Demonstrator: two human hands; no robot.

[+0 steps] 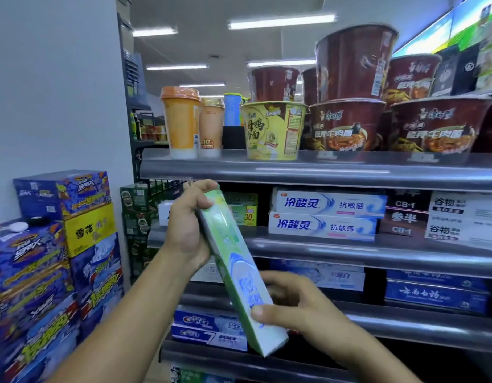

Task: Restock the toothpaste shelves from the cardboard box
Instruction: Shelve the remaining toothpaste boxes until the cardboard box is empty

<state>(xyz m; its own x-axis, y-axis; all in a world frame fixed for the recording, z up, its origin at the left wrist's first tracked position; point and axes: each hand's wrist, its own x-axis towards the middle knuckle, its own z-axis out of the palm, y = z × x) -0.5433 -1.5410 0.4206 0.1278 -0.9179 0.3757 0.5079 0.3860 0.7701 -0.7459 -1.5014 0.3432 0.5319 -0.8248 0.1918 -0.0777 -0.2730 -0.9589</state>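
I hold a long green and white toothpaste box (pixel 233 261) with both hands, tilted, in front of the shelves. My left hand (pixel 188 225) grips its upper end, fingers curled over the top edge. My right hand (pixel 292 302) grips its lower end, thumb pressed on the front face. The box's upper end is level with the second shelf (pixel 336 251), where white and blue toothpaste boxes (pixel 328 214) lie stacked. The cardboard box is not in view.
Instant noodle bowls (pixel 347 125) and drink cups (pixel 181 123) fill the top shelf. More toothpaste boxes (pixel 209 330) lie on the lower shelves. Stacked blue and yellow beer cartons (pixel 59 244) stand at the left against a white wall. Green cartons (pixel 137 205) sit beside the shelf end.
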